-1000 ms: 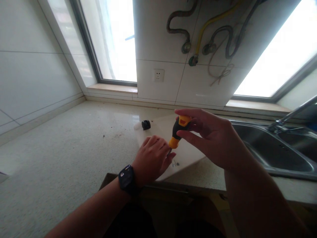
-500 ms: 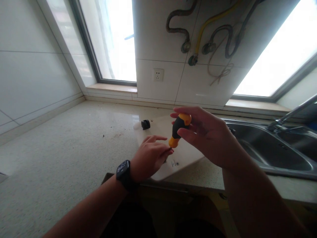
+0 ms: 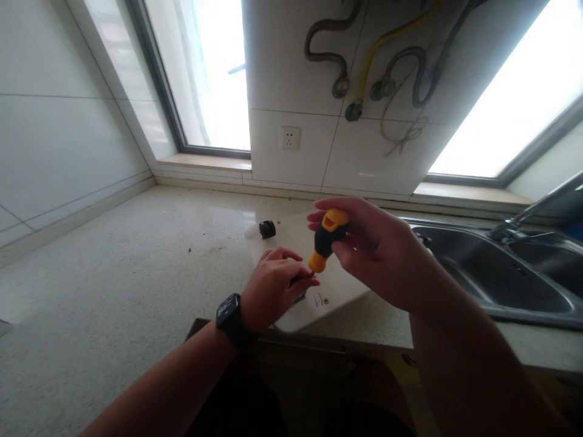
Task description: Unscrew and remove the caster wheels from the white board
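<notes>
In my right hand (image 3: 378, 249) is a stubby yellow-and-black screwdriver (image 3: 328, 233), tilted with its short shaft pointing down and left. The fingers and thumb wrap its handle. My left hand (image 3: 276, 285), with a black watch on the wrist, is closed low over the white panel (image 3: 350, 282), right at the screwdriver's tip. Something dark shows under its fingers, mostly hidden, and I cannot make out what it is. A black caster-like part (image 3: 267, 229) stands on the panel's far left corner. A small round hole or screw (image 3: 325, 301) shows near the panel's front edge.
The panel lies on a speckled stone countertop (image 3: 136, 291). A steel double sink (image 3: 483, 267) with a faucet (image 3: 505, 227) is at the right. Behind, the tiled wall carries a socket (image 3: 290, 138), hoses and a yellow pipe (image 3: 373, 51).
My right hand has rolled the screwdriver handle slightly, its thumb shifting along the grip. The left hand's fingers have shifted a little, and more of the dark thing beneath them shows.
</notes>
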`<state>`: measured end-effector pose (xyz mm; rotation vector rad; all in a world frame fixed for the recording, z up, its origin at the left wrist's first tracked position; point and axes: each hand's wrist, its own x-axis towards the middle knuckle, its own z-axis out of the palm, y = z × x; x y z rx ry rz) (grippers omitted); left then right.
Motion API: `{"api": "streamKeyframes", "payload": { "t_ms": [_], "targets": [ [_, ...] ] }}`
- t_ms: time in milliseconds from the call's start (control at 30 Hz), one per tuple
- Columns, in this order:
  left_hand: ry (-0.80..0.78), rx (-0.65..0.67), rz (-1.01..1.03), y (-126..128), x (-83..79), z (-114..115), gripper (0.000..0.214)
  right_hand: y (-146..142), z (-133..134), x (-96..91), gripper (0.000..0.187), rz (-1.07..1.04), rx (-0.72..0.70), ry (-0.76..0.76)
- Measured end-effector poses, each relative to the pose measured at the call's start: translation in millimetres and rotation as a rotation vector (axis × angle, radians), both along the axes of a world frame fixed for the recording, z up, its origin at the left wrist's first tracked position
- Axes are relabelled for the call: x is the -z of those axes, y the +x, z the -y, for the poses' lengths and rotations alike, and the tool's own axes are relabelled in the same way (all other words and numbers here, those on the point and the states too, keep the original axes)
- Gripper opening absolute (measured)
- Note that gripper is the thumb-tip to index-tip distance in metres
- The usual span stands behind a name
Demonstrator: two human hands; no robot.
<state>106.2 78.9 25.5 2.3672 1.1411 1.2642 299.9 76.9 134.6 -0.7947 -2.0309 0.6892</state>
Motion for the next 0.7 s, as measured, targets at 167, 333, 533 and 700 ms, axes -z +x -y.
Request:
{"api": "streamKeyframes", "payload": {
  "t_ms": [167,333,533,700],
  "targets": [
    [0.02,-0.032,0.005,4,3.6,1,0.019,-6,0,-1.6,0.042,0.06,0.139,0.052],
    [0.017,-0.042,0.001,5,5.3,3,0.022,-4,-2,1.2,0.052,-0.059,0.164,-0.023],
    [-0.096,0.056,0.032,2,-2.3,2,0.01,0,-8,2.5,0.04,-0.093,0.001,-0.101],
    [-0.218,0.221,0.075,-3,-4.9,-3,0.015,-1,-9,4.1,0.047,-0.071,-0.057,-0.07]
  ]
}}
